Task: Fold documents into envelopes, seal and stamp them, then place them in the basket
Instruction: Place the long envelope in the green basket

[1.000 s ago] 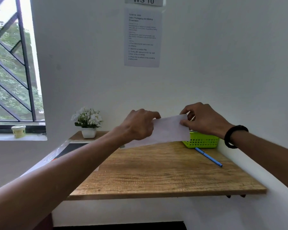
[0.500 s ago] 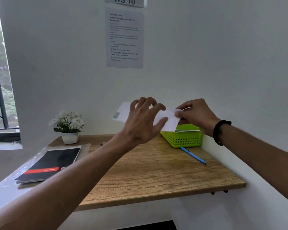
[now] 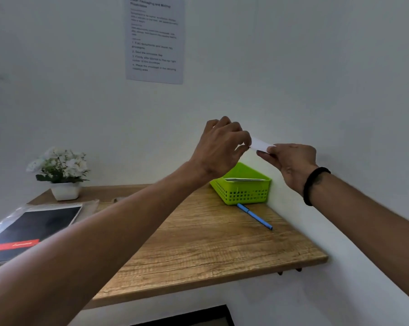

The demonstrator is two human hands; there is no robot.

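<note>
The person holds a white envelope (image 3: 260, 145) up in the air, above the green basket (image 3: 242, 187) that sits at the back right corner of the wooden counter (image 3: 198, 250), against the wall. The left hand (image 3: 222, 147) has its fingers curled, pinching the envelope's left end; most of the paper is hidden behind that hand. The right hand (image 3: 290, 158) pinches the right end between thumb and fingers. Only a short strip of the envelope shows between the two hands, so whether the flap is sealed or a stamp is on it cannot be told.

The basket already holds at least one flat white piece of paper, lying near its rim. A blue pen (image 3: 255, 216) lies on the counter just in front of the basket.

The likely risks come from the height and the light grip. Paper let go from well above the basket can sail or tip and land on the counter, on the pen, or slide down between basket and wall. If one hand lets go before the other, the envelope can swing and crease. Pinching hard at both ends while pulling apart could crumple or tear it. Lowering it close to the rim before release looks safer.

A black folder (image 3: 31, 228) in a clear sleeve and a small potted plant (image 3: 61, 172) sit at the counter's left, well apart from the hands.
</note>
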